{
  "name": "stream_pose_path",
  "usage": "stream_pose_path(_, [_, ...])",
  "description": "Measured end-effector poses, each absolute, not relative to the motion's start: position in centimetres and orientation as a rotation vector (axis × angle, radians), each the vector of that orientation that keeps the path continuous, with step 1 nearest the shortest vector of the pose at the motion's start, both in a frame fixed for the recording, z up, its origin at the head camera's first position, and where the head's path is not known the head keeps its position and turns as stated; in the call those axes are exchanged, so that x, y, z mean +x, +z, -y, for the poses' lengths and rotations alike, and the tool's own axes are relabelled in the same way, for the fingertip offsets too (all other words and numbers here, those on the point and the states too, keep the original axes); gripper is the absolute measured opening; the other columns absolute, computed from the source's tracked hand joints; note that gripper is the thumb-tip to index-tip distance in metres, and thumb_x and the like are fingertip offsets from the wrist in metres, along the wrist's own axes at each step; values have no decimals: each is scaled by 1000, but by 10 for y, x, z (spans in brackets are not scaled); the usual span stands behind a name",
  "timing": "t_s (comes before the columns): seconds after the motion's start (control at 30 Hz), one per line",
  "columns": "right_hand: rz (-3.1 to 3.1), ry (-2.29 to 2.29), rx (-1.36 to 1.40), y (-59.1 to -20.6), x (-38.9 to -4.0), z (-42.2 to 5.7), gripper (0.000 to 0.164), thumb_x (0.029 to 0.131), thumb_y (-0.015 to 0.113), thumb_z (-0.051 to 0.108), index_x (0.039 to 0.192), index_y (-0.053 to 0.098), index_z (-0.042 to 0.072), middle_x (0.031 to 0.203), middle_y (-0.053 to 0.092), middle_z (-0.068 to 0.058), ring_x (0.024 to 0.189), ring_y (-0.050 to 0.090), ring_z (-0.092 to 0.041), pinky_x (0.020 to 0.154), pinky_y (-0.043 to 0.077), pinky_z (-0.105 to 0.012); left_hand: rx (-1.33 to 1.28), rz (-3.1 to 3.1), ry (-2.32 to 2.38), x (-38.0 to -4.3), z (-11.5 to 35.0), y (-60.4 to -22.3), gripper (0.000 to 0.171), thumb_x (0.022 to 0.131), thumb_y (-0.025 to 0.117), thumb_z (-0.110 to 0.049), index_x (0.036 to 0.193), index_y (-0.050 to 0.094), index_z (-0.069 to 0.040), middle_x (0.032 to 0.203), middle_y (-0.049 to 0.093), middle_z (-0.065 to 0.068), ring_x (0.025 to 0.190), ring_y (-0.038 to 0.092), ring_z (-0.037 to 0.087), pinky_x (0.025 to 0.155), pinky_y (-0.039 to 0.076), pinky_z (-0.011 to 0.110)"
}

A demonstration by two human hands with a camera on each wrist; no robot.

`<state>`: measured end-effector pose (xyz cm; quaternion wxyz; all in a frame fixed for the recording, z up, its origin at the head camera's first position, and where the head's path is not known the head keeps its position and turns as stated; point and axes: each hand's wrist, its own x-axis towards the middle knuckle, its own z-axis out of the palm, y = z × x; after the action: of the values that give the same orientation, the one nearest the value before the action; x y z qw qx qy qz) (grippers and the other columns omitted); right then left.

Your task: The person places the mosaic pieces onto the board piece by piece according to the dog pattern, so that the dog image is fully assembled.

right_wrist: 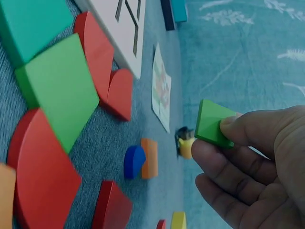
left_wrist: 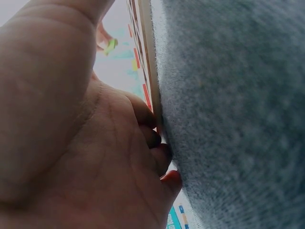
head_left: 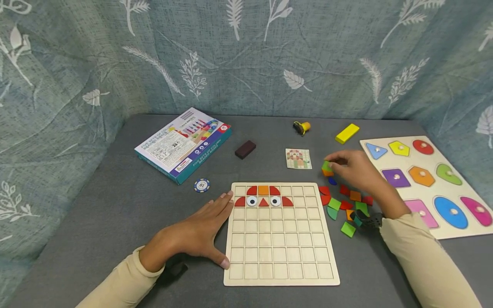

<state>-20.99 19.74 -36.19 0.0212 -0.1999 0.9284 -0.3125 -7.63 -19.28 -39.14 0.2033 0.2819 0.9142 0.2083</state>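
One box (head_left: 182,145) is lying leftmost; the left hand (head_left: 200,229), fingers spread, is touching the left edge of a grid board (head_left: 278,255) holding five red pieces (head_left: 252,191), one orange square (head_left: 263,190) and two eye discs (head_left: 252,201). One green tile (right_wrist: 209,123) is being pinched above the surface (head_left: 115,205) by the right hand (head_left: 352,169), near a puzzle board (head_left: 402,194) containing nine knobbed shapes (head_left: 422,176).

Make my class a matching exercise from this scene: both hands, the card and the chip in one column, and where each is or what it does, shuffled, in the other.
1. Left hand
2. Card
3. Right hand
4. Chip

A. Pinches a green square
B. Blue and white, marked 10
C. Touches the board's left edge
D. Lies beyond the board's far edge

Pairs: 1-C, 2-D, 3-A, 4-B
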Motion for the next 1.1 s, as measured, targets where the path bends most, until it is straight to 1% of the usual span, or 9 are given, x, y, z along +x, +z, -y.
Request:
stream_pose_path(0.13, [-2858, -969, -674, -363, -210, -187, 20, 96, 60, 7, 111, 70, -1, 109, 68, -16, 102, 63, -34, 81, 52, -49, 780, -2548, 605, -73, 196, -392, 137, 60, 80, -67, 155, 8, 1, 162, -4, 14, 147, -3, 30, 116, 6, 51])
stream_pose_path(0.33, [-2807, -1027, -712, -364, -207, -177, 20, 96, 60, 7, 112, 70, 0, 108, 68, -14, 99, 64, -31, 76, 54, -45, 775, -2546, 600, -70, 198, -394, 137, 61, 79, -69, 155, 7, 0, 162, -5, 13, 147, -3, 30, 116, 6, 51])
stream_pose_path(0.5, [-2814, -1002, -756, -364, -202, -174, 19, 95, 61, 6, 112, 70, 0, 107, 68, -13, 101, 63, -31, 80, 52, -47, 785, -2552, 588, -72, 196, -393, 138, 60, 79, -70, 155, 7, -1, 162, -4, 13, 147, -3, 29, 116, 5, 51])
stream_pose_path(0.67, [-2815, -1020, -850, -363, -197, -166, 17, 93, 63, 3, 108, 71, -1, 106, 68, -14, 98, 65, -32, 79, 54, -46, 777, -2545, 583, -73, 195, -393, 137, 60, 79, -70, 155, 7, -2, 162, -5, 12, 147, -3, 28, 116, 5, 50])
stream_pose_path(0.87, [-2777, -1031, -923, -361, -195, -153, 16, 93, 63, 3, 108, 71, 0, 102, 68, -8, 94, 64, -25, 80, 52, -43, 801, -2544, 616, -75, 194, -391, 137, 61, 79, -69, 155, 7, 1, 162, -3, 15, 147, -1, 31, 115, 7, 53])
stream_pose_path(0.97, [-2764, -1015, -943, -360, -195, -146, 16, 93, 64, 4, 108, 71, 1, 102, 68, -6, 92, 64, -21, 81, 52, -42, 806, -2552, 602, -76, 194, -390, 137, 61, 79, -69, 155, 7, 1, 162, -3, 15, 147, -1, 30, 115, 7, 52])
stream_pose_path(1.1, [-2721, -989, -1027, -361, -194, -137, 17, 92, 65, 2, 107, 72, 1, 100, 68, -5, 89, 63, -18, 80, 52, -40, 807, -2553, 583, -77, 194, -391, 138, 61, 79, -69, 155, 6, 0, 162, -5, 14, 147, -2, 29, 116, 7, 51])
